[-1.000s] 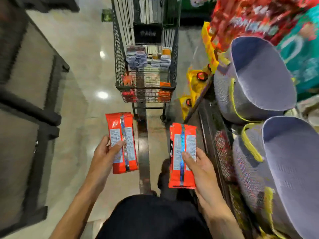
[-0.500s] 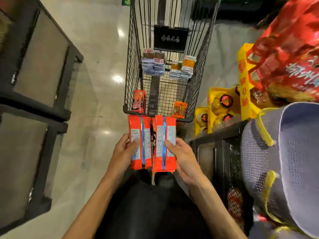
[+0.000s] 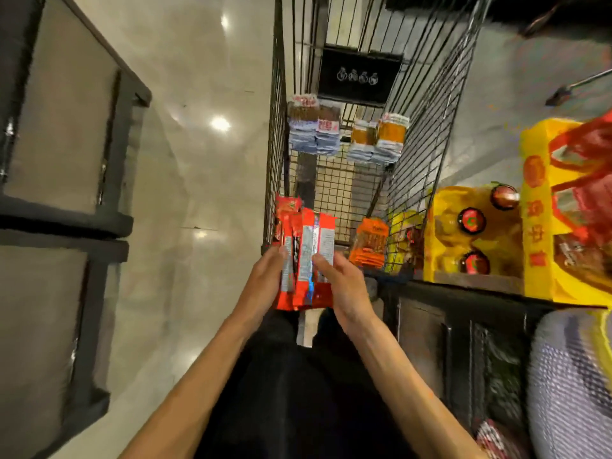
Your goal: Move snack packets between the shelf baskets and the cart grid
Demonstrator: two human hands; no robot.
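Looking down at the red snack packets (image 3: pixel 306 260), held upright and overlapping just above the near rim of the cart (image 3: pixel 427 127). The left hand (image 3: pixel 263 286) grips the left one, thumb on the front and fingers curled behind where I can't see them. The right hand (image 3: pixel 346 289) pinches the right one the same way, thumb across the label. The right packet covers a good part of the left one, and the print on both is too smeared to read.

Inside the cart, a small red packet (image 3: pixel 287 205) stands in the near left corner, half hidden behind the held ones. An orange packet (image 3: pixel 369 243) leans in the near right corner. At the far end, two stacks of bluish packs (image 3: pixel 313 132) and two orange-topped stacks (image 3: pixel 377 139) sit below a black sign (image 3: pixel 359 76); the labels are blurry.

On the right, a yellow carton (image 3: pixel 443 207) holds bottles with red caps, seen partly through the cart wire. A grey basket (image 3: pixel 569 385) is cut off at the lower right edge. The dark shelf frames (image 3: pixel 109 154) on the left are motion-blurred, and can't tell what's on them.
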